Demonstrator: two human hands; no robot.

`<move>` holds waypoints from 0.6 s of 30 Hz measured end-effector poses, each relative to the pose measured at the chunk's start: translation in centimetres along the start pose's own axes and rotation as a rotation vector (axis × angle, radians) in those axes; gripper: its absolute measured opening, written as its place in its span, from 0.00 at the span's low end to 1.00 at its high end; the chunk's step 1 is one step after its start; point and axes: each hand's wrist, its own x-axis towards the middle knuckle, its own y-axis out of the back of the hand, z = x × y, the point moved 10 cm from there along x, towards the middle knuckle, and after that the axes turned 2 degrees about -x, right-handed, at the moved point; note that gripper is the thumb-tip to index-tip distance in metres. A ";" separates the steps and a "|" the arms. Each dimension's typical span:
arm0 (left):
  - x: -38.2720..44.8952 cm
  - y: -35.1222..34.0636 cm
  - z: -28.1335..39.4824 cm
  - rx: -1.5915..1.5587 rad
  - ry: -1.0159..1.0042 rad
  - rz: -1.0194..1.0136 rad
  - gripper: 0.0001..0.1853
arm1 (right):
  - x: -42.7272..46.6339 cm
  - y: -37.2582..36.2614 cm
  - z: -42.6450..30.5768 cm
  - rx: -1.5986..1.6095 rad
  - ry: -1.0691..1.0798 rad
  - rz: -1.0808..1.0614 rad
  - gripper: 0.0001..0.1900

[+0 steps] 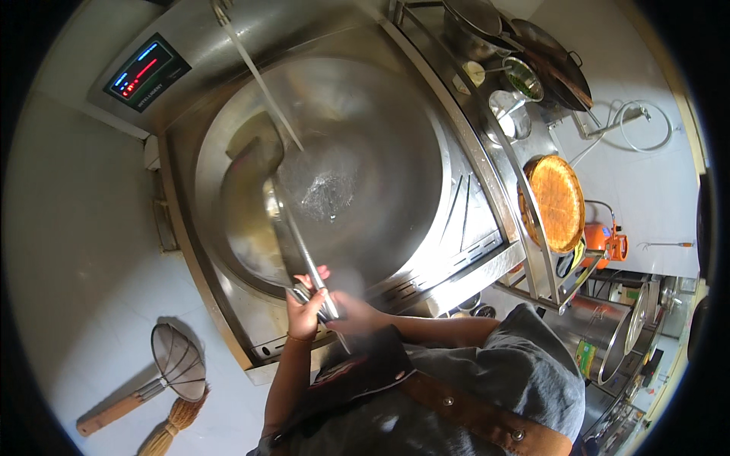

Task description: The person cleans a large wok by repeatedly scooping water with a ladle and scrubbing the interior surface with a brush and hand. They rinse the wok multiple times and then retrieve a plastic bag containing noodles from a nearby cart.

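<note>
My left hand (302, 312) grips a long-handled metal utensil (302, 245). The handle slants up over a large steel wok (382, 148). Its broad head is blurred at the wok's left side, so I cannot tell whether it is a ladle or a spatula. A second shiny metal handle (299, 293) crosses it in the same grip. Close beside the handle ends is my right hand (356, 312), blurred, its fingers partly hidden. Water runs from a faucet (221, 12) into the wok, splashing at the bottom.
A lit control panel (147, 72) is at upper left. To the right, a metal rail (527, 188) runs before a round orange-brown tray (552, 202), pots and bowls. A wire-ribbed strainer (178, 362) and a straw brush (179, 419) hang at lower left. A large steel pot (587, 328) stands lower right.
</note>
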 end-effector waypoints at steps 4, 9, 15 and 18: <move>-0.8 -2.3 -2.1 0.001 0.014 -0.036 0.16 | -1.6 3.6 -0.7 0.122 0.170 0.132 0.30; -1.7 0.2 -2.8 0.236 0.126 0.138 0.16 | -6.2 16.8 2.2 -0.514 0.094 0.685 0.21; -2.6 3.5 -1.5 0.493 0.234 0.269 0.13 | -5.7 38.5 -1.0 -1.024 -0.009 1.096 0.13; -2.7 3.9 -1.8 0.509 0.253 0.303 0.11 | -1.0 46.9 -3.0 -1.158 -0.104 1.081 0.15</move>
